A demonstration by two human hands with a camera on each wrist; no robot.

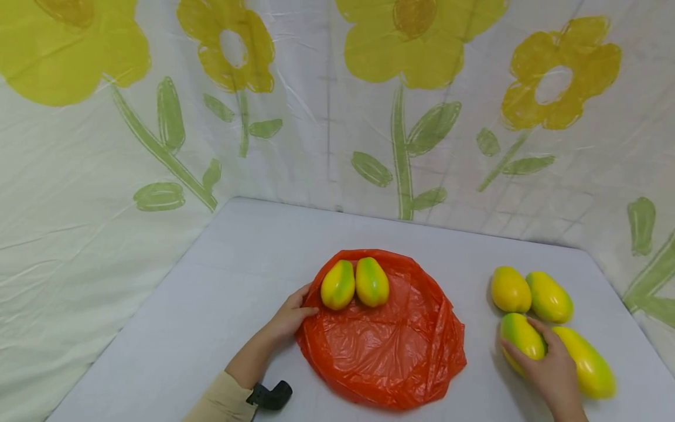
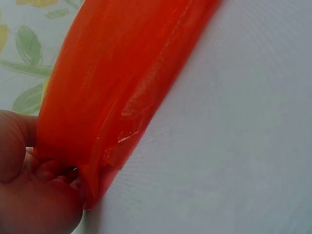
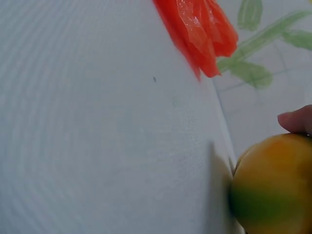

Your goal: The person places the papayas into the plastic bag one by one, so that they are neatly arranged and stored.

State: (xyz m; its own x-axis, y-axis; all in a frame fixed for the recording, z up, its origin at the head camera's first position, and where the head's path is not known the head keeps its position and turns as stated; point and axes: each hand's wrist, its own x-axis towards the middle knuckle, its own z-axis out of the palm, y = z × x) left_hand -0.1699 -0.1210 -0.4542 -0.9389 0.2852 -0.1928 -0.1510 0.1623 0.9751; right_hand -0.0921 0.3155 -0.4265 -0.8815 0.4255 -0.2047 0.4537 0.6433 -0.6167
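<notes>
A red plastic bag lies spread wide, its rim folded into a round shape. Two yellow-green papayas sit side by side in its far left part. My left hand pinches the bag's left rim, thumb inside; the left wrist view shows its fingers curled beneath the red plastic. Off to the right of the bag, my right hand grips another papaya between thumb and fingers. That papaya fills the lower right of the right wrist view, with the thumb tip showing above.
Beside the right hand lie a large long papaya, a rounder yellow one and a yellow-green one. The white table meets a flower-patterned curtain at its back and sides. A black wrist mount sits on the left sleeve.
</notes>
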